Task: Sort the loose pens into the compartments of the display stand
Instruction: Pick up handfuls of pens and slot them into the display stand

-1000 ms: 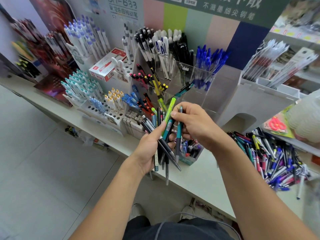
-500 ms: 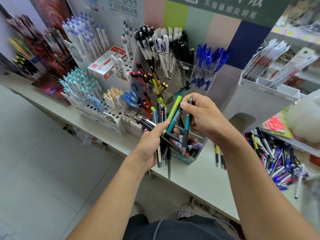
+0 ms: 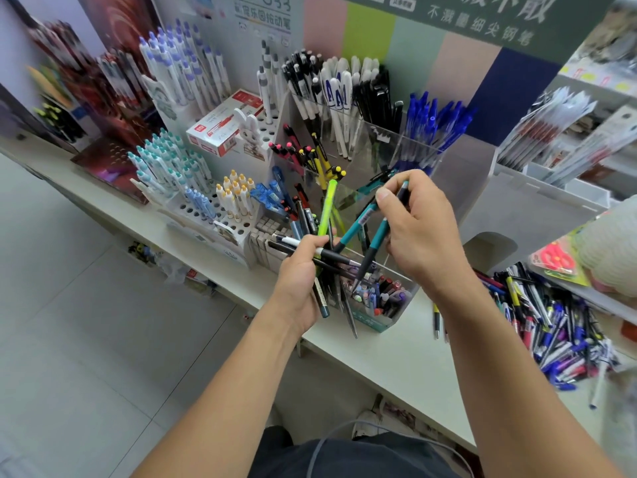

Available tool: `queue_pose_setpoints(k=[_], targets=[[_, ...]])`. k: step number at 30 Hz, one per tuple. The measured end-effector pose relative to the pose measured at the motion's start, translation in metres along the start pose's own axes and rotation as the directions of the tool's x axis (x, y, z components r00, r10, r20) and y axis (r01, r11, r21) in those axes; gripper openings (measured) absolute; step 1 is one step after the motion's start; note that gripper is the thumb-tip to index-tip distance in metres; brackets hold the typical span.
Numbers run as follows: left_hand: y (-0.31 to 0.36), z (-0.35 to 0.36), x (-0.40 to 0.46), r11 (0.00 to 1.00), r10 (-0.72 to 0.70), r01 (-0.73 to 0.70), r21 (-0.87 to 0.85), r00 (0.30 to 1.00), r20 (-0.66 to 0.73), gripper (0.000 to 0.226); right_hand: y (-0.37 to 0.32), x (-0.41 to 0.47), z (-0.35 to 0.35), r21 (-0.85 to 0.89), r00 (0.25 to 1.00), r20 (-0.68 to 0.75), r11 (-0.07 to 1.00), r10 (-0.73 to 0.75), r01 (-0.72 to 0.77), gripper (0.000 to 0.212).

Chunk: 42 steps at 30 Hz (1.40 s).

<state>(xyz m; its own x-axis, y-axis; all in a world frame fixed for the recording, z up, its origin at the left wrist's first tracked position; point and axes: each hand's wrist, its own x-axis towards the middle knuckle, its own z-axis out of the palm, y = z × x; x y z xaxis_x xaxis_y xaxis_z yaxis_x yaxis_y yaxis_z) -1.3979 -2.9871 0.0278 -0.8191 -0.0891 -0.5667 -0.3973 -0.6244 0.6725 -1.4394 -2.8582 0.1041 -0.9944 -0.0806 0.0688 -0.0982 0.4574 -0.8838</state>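
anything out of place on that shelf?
Yes: a heap of loose pens lies jumbled at the right of the shelf, unsorted. Two stray pens lie apart beside the clear display stand.

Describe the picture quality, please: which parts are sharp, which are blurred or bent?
Head view: the right hand pinching a teal pen is sharp; the upper-left display of white pens with purple caps shows motion blur; the white shelf edge slants from wide-angle distortion; lighting is even.

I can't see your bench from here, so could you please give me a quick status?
Left hand grips a pen bundle. Right hand pinches a teal pen over the clear compartments. Nothing blocking.
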Motion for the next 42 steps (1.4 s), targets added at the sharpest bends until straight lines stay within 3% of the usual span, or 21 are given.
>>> queue_pose_setpoints(k=[4, 7, 12, 20, 23, 25, 27, 29, 30, 31, 33, 36, 39, 42], targets=[[0.001, -0.011, 0.009, 0.971, -0.003, 0.002, -0.237, 1.0, -0.005, 0.009, -0.006, -0.003, -0.011, -0.026, 0.96, -0.242, 0.99, -0.14, 0.138, 0.009], [0.001, -0.026, 0.011, 0.972, -0.007, 0.01, -0.235, 1.0, 0.012, 0.005, -0.009, 0.011, -0.022, 0.05, 0.914, -0.361, 0.975, -0.186, 0.218, 0.008], [0.003, -0.035, 0.006, 0.994, 0.005, -0.002, -0.105, 1.0, 0.021, 0.01, 0.001, 0.052, -0.001, -0.058, 0.862, -0.416, 0.955, -0.289, 0.292, 0.007], [0.01, -0.031, -0.009, 0.997, 0.075, -0.079, 0.024, 0.99, 0.119, 0.01, 0.06, 0.072, 0.027, -0.159, 0.932, -0.344, 0.985, -0.113, 0.061, 0.01], [0.015, -0.032, -0.013, 0.993, 0.054, -0.073, 0.098, 0.982, 0.183, 0.007, 0.058, 0.063, 0.022, -0.316, 0.928, -0.346, 0.948, -0.14, 0.025, 0.024], [0.016, -0.032, -0.013, 0.985, 0.042, -0.076, 0.156, 0.976, 0.211, 0.006, 0.042, 0.051, 0.015, -0.347, 0.919, -0.338, 0.934, -0.202, 0.078, 0.028], [0.015, -0.032, -0.011, 0.968, 0.042, -0.098, 0.231, 0.971, 0.236, 0.009, 0.025, 0.036, 0.014, -0.238, 0.977, -0.157, 0.965, -0.147, 0.107, 0.031], [0.013, -0.031, -0.007, 0.939, 0.03, -0.118, 0.321, 0.963, 0.268, 0.014, 0.017, 0.023, 0.02, -0.071, 0.992, 0.127, 0.997, 0.025, -0.016, 0.033], [0.011, -0.03, -0.006, 0.929, 0.019, -0.121, 0.35, 0.959, 0.282, 0.016, 0.018, 0.02, 0.022, 0.001, 0.979, 0.189, 0.997, 0.075, -0.076, 0.032], [0.009, -0.028, -0.006, 0.927, 0.008, -0.117, 0.358, 0.957, 0.291, 0.017, 0.019, 0.02, 0.021, 0.081, 0.977, 0.186, 0.989, 0.105, -0.122, 0.031], [0.007, -0.028, -0.007, 0.947, -0.014, -0.083, 0.311, 0.955, 0.296, 0.013, 0.019, 0.026, 0.009, 0.242, 0.989, 0.047, 0.959, 0.141, -0.148, 0.026], [0.003, -0.037, -0.009, 0.977, -0.037, -0.022, 0.212, 0.962, 0.269, 0.005, 0.017, 0.036, -0.017, 0.365, 0.97, -0.227, 0.931, 0.089, 0.0, 0.016], [0.002, -0.045, -0.007, 0.989, -0.017, -0.009, 0.144, 0.984, 0.176, 0.001, 0.024, 0.038, -0.011, 0.126, 0.95, -0.291, 0.979, -0.117, 0.159, 0.01], [0.005, -0.049, -0.006, 0.997, -0.009, -0.003, 0.073, 0.987, 0.162, 0.012, 0.038, 0.031, 0.018, -0.164, 0.943, -0.151, 0.948, -0.297, 0.273, 0.007]])
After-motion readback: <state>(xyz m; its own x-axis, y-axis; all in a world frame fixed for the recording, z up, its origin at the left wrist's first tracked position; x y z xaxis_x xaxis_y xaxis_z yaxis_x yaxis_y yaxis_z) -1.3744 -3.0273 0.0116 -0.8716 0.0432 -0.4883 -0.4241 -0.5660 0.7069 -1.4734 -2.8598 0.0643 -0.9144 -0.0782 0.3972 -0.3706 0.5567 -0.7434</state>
